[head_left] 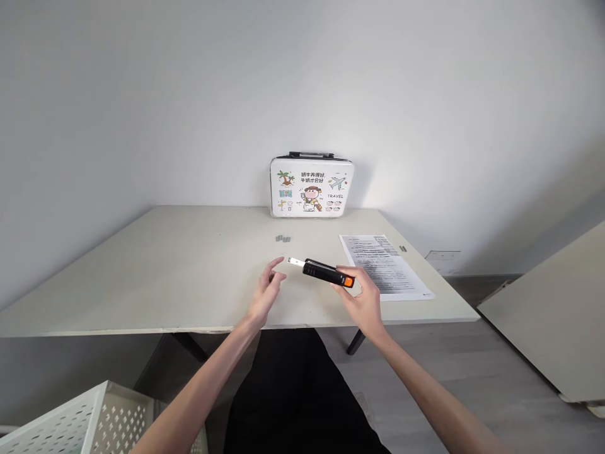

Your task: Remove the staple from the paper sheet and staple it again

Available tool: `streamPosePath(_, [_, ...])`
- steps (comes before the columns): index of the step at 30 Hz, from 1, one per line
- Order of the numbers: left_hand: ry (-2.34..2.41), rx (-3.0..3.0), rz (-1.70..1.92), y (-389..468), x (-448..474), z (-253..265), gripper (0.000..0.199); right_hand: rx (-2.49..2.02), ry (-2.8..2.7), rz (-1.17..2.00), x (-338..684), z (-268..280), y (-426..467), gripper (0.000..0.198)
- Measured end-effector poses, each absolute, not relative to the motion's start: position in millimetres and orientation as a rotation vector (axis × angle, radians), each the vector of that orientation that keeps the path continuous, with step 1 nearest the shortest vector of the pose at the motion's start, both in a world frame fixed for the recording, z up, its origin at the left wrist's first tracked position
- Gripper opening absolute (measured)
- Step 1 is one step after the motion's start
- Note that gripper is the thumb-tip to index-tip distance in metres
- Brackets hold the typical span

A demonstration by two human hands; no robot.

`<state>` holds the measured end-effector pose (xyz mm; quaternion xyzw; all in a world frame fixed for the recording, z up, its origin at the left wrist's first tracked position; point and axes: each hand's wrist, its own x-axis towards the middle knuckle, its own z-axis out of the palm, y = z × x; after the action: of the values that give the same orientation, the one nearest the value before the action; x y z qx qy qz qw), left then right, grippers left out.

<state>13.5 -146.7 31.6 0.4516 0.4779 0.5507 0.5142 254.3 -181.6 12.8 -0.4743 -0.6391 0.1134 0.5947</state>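
Observation:
My right hand [363, 299] grips the orange-marked end of a black stapler [326, 272] above the table. A silver metal tray [296, 261] sticks out of the stapler's left end. Just left of that tray is my left hand [267, 290], its thumb and index finger apart and the other fingers curled. Between them I make out no held thing, though a dark spot shows by the curled fingers. Small grey staple strips [283, 238] lie on the table beyond the hands. Printed paper [401, 277] lies to the right, partly behind my right hand.
A white cartoon-printed case [312, 189] with a black handle stands at the table's back by the wall. Another small grey piece [403, 248] lies right of the paper. A white perforated basket [101, 416] is below at left. A pale panel [548, 315] stands at right.

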Motion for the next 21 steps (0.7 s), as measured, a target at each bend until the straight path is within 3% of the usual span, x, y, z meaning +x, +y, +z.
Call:
streamPosePath(4, [1.196,1.472,1.157,-150.1,25.7,28.0,0.056,-1.182,-1.387,0.426,250.5,9.7,-183.2,0.024])
streamPosePath(9, [1.127,1.458,1.128,-146.1,34.9,18.6,0.059,-1.228,-1.318,0.544,246.1,-2.5,-171.2,0.032])
streamPosePath(15, [0.852,0.587,1.349,-131.3,10.9,17.7,0.038,-1.261,-1.294,0.655,251.8,-19.6,-131.1,0.038])
streamPosePath(21, [0.689,0.373,1.378,-121.6,-6.2,15.2,0.011,-1.274,-1.41,0.697,230.0,-24.2,-61.1,0.044])
